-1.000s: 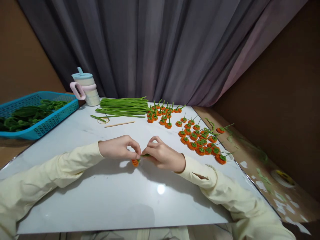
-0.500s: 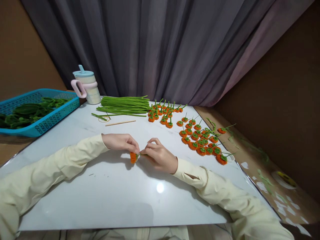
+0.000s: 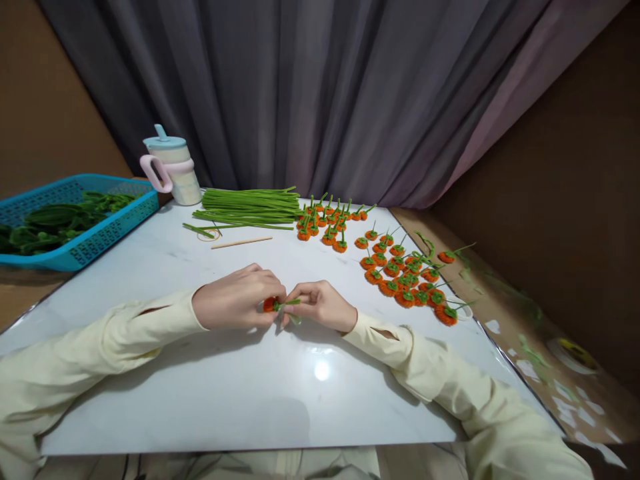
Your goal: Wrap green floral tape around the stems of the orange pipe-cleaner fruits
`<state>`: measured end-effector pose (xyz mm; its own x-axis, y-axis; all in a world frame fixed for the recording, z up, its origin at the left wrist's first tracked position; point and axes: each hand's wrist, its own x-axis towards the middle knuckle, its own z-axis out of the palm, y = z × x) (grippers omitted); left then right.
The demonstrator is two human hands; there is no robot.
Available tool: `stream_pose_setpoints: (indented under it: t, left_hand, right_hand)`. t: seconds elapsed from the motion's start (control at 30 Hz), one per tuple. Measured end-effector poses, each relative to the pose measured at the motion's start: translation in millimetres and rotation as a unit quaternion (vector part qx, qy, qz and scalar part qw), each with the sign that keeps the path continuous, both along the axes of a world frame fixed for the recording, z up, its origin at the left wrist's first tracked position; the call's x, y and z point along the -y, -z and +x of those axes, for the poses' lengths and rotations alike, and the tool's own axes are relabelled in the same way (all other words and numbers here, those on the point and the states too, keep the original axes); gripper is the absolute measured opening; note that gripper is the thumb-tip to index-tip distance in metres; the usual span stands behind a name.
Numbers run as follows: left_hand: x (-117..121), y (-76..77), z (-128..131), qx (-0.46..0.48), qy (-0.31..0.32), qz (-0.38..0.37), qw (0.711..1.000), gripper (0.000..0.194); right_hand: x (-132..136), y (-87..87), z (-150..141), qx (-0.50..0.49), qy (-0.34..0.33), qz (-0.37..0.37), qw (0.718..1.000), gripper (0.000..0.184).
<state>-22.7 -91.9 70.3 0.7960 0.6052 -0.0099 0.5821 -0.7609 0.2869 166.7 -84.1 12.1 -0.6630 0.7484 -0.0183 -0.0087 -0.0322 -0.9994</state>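
Observation:
Over the middle of the white table (image 3: pixel 200 393), my left hand (image 3: pixel 235 301) is closed around a small orange pipe-cleaner piece (image 3: pixel 270 304). My right hand (image 3: pixel 320 304) pinches the green stem (image 3: pixel 290 303) that sticks out of that orange piece. Both hands meet at the piece, just above the tabletop. Cream sleeves cover both arms.
Several finished orange pieces with green stems (image 3: pixel 400 280) lie at the right and far middle. A bundle of green pipe cleaners (image 3: pixel 247 207), a wooden stick (image 3: pixel 241 242), a lidded cup (image 3: pixel 170 167) and a blue basket of green leaves (image 3: pixel 75 220) sit at the back left.
My left hand has turned and closed over the orange piece, lifting it a little off the table. My right hand has shifted its pinch along the green stem.

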Motion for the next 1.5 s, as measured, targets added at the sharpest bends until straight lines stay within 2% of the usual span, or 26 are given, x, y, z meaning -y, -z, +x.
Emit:
stream_pose_setpoints:
  t: [0.23,0.43,0.6,0.77,0.9,1.07,1.17,1.27,1.4,1.5]
  left_hand:
    - [-1.2,3.5,0.2,0.021,-0.009,0.008,1.000,0.019]
    - [-4.1,3.5,-0.3,0.030,-0.007,-0.028,0.999,0.019]
    - [-5.2,3.5,-2.0,0.002,-0.034,-0.083,0.996,0.018]
    - [-5.6,6.1,-2.8,0.018,-0.033,-0.057,0.998,0.012]
    - [-9.1,8.9,-4.1,0.062,-0.010,-0.034,0.997,0.017]
    - [-11.5,11.3,-5.7,0.079,0.006,-0.022,0.997,0.020]
    - [-11.0,13.6,-6.3,0.058,0.007,0.014,0.998,0.021]
    - [-9.9,18.0,-6.0,0.037,0.011,0.102,0.994,0.023]
    - [-9.8,26.2,-3.6,0.036,0.027,0.231,0.972,0.023]
    - [-11.1,30.9,-2.3,0.039,0.026,0.292,0.955,0.023]
  right_hand:
    - [-2.8,-2.0,1.3,-0.022,-0.014,-0.040,0.999,0.029]
    - [-2.9,-2.4,2.2,-0.026,-0.018,-0.064,0.997,0.027]
    - [-6.0,1.4,3.5,-0.025,0.002,-0.080,0.996,0.026]
    - [-8.3,3.0,2.3,-0.029,0.012,-0.073,0.997,0.024]
    - [-7.0,2.2,0.1,-0.033,0.028,-0.069,0.997,0.023]
    - [-8.8,2.8,-1.8,-0.070,0.021,-0.109,0.991,0.021]
    - [-11.0,2.5,-2.4,-0.099,0.018,-0.140,0.985,0.021]
    - [-12.1,1.0,-2.7,-0.110,0.014,-0.154,0.982,0.021]
    - [-12.4,-0.7,-2.9,-0.114,0.018,-0.156,0.981,0.022]
    - [-12.5,-0.8,-3.1,-0.115,0.022,-0.162,0.980,0.022]
